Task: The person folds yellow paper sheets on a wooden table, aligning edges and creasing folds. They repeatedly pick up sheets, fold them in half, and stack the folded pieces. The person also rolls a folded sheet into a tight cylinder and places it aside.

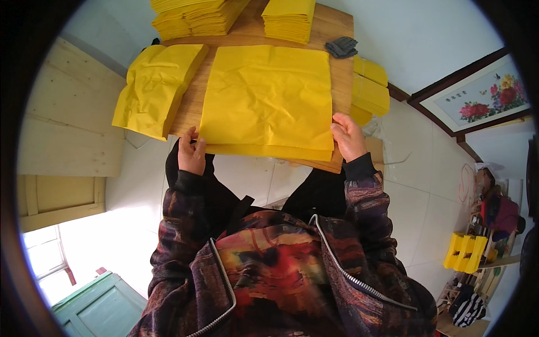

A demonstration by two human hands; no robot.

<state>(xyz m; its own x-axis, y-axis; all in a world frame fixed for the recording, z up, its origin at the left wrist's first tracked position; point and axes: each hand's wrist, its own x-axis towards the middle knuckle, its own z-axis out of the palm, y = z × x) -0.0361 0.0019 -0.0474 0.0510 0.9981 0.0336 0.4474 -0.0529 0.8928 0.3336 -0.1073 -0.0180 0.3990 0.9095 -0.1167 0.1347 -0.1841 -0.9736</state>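
A large, creased yellow paper sheet (266, 101) lies flat in front of me, its near edge overhanging the wooden table (238, 31). Another yellow layer shows beneath it along the near edge. My left hand (192, 153) is closed on the near left corner, thumb beside the edge. At the right edge, near the other corner, my right hand (349, 137) grips the sheet between thumb and fingers; the fingertips underneath are partly hidden. Left of the sheet rests a thick, wrinkled yellow paper stack (157, 87), jutting past the table's side.
Folded yellow stacks stand at the far left (196, 17) and far middle (288, 19). A crumpled dark grey cloth (341, 47) sits at the far right corner. Yellow bundles (370, 87) are beside the table's right side. A framed flower picture (483, 95) leans farther right.
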